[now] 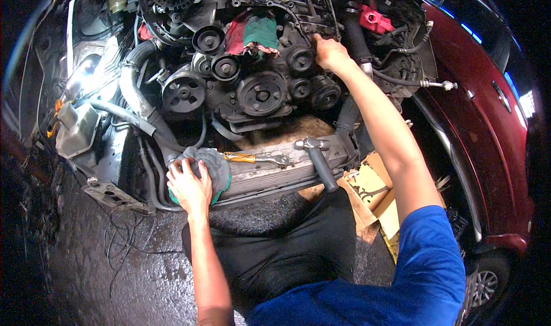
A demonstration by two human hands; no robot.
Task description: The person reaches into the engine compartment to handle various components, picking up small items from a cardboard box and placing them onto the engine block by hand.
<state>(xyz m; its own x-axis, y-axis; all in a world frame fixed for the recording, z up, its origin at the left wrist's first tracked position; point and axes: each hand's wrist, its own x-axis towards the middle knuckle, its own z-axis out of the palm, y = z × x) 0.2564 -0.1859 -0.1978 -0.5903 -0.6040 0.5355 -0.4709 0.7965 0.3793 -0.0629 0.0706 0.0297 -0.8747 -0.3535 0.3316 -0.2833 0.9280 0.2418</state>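
My left hand (192, 188) lies with its fingers spread over a crumpled grey rag (216, 168) with a green edge, at the left end of the radiator (258, 179). My right hand (331, 53) reaches to the upper right of the engine front, just above a black pulley (300, 58). Its index finger points at the engine and the other fingers are curled; whether they hold anything is hidden. On the radiator's top lie an orange-handled wrench (252, 158) and a hammer (319, 162) with a dark handle.
A red and green cloth (259, 32) sits on the engine among several pulleys. Hoses (135, 88) run down the left side. Right of the radiator are open cardboard boxes (370, 185) and a dark red car body panel (482, 125). Thin cables (123, 234) trail across the wet-looking floor.
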